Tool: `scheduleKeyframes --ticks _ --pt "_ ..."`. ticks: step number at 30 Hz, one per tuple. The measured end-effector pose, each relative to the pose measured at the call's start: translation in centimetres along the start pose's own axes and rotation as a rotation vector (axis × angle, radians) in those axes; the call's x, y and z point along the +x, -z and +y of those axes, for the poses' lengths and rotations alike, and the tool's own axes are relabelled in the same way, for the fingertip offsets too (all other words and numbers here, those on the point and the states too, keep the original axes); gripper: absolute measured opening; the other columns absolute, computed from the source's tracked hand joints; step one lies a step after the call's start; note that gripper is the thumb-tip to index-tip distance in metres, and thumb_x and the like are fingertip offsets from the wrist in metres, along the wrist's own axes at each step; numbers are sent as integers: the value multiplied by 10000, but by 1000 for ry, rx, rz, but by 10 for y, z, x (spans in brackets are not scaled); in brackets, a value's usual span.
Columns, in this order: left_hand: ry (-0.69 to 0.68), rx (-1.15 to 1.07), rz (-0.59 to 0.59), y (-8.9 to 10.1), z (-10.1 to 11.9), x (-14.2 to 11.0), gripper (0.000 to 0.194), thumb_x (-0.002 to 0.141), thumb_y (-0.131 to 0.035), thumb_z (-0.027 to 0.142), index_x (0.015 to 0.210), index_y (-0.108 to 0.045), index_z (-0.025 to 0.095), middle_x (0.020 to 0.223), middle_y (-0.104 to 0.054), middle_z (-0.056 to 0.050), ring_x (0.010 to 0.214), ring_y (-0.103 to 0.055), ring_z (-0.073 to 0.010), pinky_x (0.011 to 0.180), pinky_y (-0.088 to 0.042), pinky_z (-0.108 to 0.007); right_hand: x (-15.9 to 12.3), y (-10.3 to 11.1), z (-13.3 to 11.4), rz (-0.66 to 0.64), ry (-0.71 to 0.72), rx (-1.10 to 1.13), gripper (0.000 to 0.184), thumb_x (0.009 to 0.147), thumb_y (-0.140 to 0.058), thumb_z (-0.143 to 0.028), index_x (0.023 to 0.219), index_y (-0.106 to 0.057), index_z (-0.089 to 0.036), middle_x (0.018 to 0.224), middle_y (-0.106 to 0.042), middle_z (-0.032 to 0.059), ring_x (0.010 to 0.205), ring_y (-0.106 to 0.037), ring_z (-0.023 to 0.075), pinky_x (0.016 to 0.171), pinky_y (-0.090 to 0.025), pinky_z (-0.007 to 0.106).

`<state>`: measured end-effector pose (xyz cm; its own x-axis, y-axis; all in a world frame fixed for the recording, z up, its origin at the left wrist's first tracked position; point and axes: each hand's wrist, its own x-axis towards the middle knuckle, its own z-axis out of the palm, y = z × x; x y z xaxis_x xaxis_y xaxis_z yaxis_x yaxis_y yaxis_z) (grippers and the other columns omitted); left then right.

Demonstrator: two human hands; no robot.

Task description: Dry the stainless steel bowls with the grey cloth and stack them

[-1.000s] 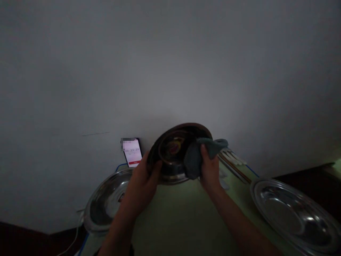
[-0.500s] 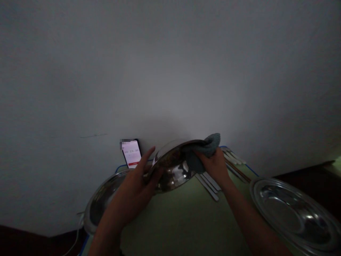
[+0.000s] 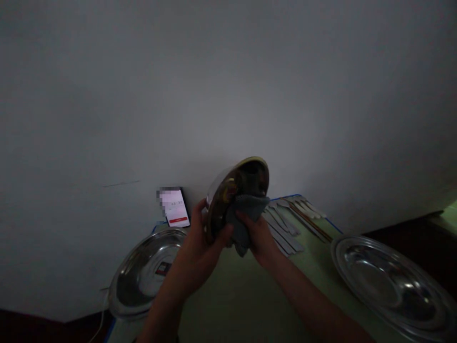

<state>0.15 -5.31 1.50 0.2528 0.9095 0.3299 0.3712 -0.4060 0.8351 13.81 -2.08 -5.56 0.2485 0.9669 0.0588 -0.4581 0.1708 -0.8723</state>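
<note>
My left hand (image 3: 202, 243) grips the lower left rim of a shiny metal bowl (image 3: 218, 202), thumb on the inner side. The bowl is held tilted above the table, its hollow facing me and to the right. Bunched in my right hand (image 3: 259, 233) is a grey-green cloth (image 3: 246, 212), pressed against the inside of the bowl near its lower right rim. A coloured sticker or reflection shows on the bowl's inside; I cannot tell which. The cloth hides part of the bowl's inside.
A metal basin (image 3: 124, 281) with a dark label stands at left, an oval metal dish (image 3: 378, 281) at right. Behind my right hand lie several metal utensils (image 3: 285, 238), chopsticks (image 3: 314, 224) and white-handled pieces (image 3: 312, 209). A phone (image 3: 174, 207) leans on the wall (image 3: 228, 95) behind the green table (image 3: 246, 305).
The bowl has turned from lying nearly level to standing steeper. My right hand and the cloth have moved left and down from the far right rim. More utensils show behind.
</note>
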Motion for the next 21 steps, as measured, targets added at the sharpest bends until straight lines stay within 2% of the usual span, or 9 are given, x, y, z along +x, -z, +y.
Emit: scheduleKeyframes --ticks 3,5,7,9,12,14,16,19,21 --pt "79 71 -5 17 5 -4 503 855 -537 476 1268 -485 195 1266 -636 -116 1169 -593 -262 897 -529 -375 15 23 -21 82 272 -329 434 626 -754 -363 1002 -615 -197 995 -719 71 910 -668 256 811 -526 412" --pt "105 132 -24 26 6 -7 583 847 -524 512 1335 -436 206 1254 -640 -136 1057 -657 -276 834 -554 -403 22 39 -39 85 485 -565 346 643 -726 -362 931 -617 -205 904 -713 51 830 -654 235 765 -517 384" --pt "91 237 -101 28 5 -9 610 857 -502 506 1384 -395 218 1251 -643 -144 1000 -679 -281 832 -547 -435 23 51 -54 56 655 -751 218 638 -699 -333 801 -614 -217 765 -688 20 708 -622 207 679 -502 343" --pt "31 358 -187 23 4 -11 558 891 -442 457 1391 -404 212 1237 -651 -145 1016 -669 -289 866 -524 -463 22 57 -64 88 790 -847 180 618 -699 -319 732 -597 -223 695 -655 1 647 -587 186 633 -484 316" --pt "-80 447 -192 13 5 -14 529 920 -352 346 1417 -364 168 1165 -682 -161 981 -674 -294 830 -526 -470 20 57 -66 318 882 -808 199 607 -706 -339 689 -567 -223 671 -622 -9 617 -561 174 604 -475 309" --pt "-99 428 -144 6 8 -14 526 921 -350 322 1421 -348 162 1125 -695 -158 936 -685 -288 791 -538 -452 21 51 -59 482 819 -690 242 616 -715 -386 703 -568 -215 682 -628 -1 631 -574 183 612 -486 323" --pt "-96 346 -58 -3 10 -14 500 920 -386 338 1392 -376 172 1143 -687 -144 970 -677 -273 804 -540 -419 21 40 -47 530 677 -514 327 627 -724 -452 790 -603 -196 759 -675 28 703 -618 208 666 -510 351" --pt "-94 139 118 -20 9 -10 456 894 -476 323 1324 -403 190 1233 -644 -114 1094 -630 -232 883 -519 -346 13 16 -24 392 395 -178 476 676 -695 -516 1005 -621 -182 978 -716 74 862 -667 233 773 -533 378" --pt "-124 16 200 -30 3 -6 478 871 -519 294 1316 -368 204 1304 -599 -101 1191 -570 -213 951 -483 -328 3 0 -8 251 172 26 489 701 -674 -534 1038 -629 -181 1025 -720 92 889 -684 242 777 -552 379"
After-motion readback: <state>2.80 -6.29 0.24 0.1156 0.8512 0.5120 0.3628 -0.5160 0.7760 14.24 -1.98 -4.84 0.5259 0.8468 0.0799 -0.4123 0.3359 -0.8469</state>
